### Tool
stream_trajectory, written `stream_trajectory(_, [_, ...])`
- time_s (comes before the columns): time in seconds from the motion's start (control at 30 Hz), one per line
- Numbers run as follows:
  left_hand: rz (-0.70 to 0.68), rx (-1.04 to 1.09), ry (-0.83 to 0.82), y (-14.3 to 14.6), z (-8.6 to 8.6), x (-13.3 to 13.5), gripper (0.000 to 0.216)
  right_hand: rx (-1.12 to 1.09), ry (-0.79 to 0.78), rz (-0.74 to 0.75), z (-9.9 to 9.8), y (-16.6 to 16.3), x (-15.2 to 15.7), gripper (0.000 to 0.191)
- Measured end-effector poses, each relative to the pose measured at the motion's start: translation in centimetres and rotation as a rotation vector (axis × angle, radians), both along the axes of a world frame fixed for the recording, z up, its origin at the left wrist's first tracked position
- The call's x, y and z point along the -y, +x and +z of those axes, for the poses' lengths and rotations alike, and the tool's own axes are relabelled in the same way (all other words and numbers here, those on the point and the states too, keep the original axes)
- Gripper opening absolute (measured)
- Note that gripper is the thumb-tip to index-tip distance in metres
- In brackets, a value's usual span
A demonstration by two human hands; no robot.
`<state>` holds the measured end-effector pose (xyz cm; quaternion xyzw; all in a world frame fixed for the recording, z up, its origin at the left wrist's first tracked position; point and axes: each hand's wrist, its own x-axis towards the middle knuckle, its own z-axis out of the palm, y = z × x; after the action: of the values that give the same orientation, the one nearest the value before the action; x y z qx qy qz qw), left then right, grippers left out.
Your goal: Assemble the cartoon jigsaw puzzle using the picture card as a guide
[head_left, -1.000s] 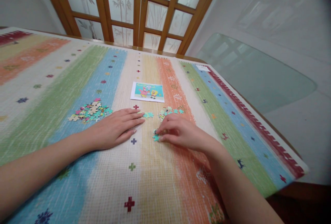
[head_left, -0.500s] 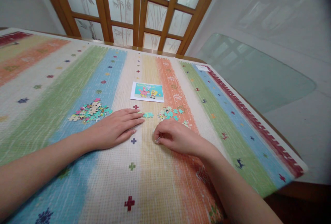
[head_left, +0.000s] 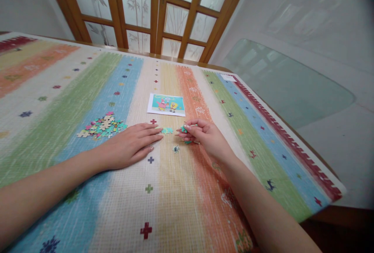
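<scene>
My left hand (head_left: 130,145) lies flat and open on the striped cloth, fingertips just short of a small teal piece cluster (head_left: 167,130). My right hand (head_left: 201,136) is curled over the small heap of loose puzzle pieces to the right, pinching a teal puzzle piece (head_left: 184,129) between thumb and fingers; most of that heap is hidden under it. One lone piece (head_left: 175,149) lies on the cloth just in front of the right hand. A bigger pile of puzzle pieces (head_left: 102,125) sits left of my left hand. The reference picture card (head_left: 166,104) lies beyond both hands.
A striped, many-coloured cloth (head_left: 87,190) covers the table. The table's right edge (head_left: 306,155) drops off to a pale floor. Wooden-framed frosted glass doors (head_left: 152,11) stand behind the far edge. A small white label (head_left: 228,77) lies near the far right corner.
My right hand has moved away from me, from the lone piece up onto the small heap, and now pinches a teal piece. The lone piece stays on the cloth. My left hand has not moved.
</scene>
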<state>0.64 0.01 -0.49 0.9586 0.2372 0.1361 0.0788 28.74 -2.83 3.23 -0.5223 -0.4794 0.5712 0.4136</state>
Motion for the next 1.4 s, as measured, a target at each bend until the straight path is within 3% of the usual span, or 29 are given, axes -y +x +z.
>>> stream_trajectory(0.27, [0.0, -0.006, 0.009, 0.1, 0.0, 0.0, 0.044, -0.007, -0.015, 0.023, -0.2, 0.2, -0.1, 0.029])
stream_trajectory(0.63, [0.01, -0.021, -0.015, 0.1, 0.0, 0.0, 0.045, 0.046, 0.147, 0.091, -0.6, 0.2, 0.0, 0.025])
stream_trajectory(0.8, [0.007, -0.009, -0.014, 0.0, 0.0, 0.0, 0.044, 0.032, 0.114, 0.083, -0.6, 0.4, 0.0, 0.032])
stream_trajectory(0.97, [0.008, -0.01, -0.017, 0.0, 0.0, 0.1, 0.044, 0.062, 0.117, 0.081, -0.7, 0.5, -0.2, 0.027])
stream_trajectory(1.17, [0.007, -0.004, -0.015, 0.1, 0.1, 0.1, 0.044, 0.224, 0.175, 0.122, -0.9, 1.1, -0.3, 0.026])
stream_trajectory(1.4, [0.011, -0.029, 0.001, 0.0, 0.1, 0.1, 0.044, 0.584, 0.418, 0.156, -0.7, 1.6, -0.6, 0.025])
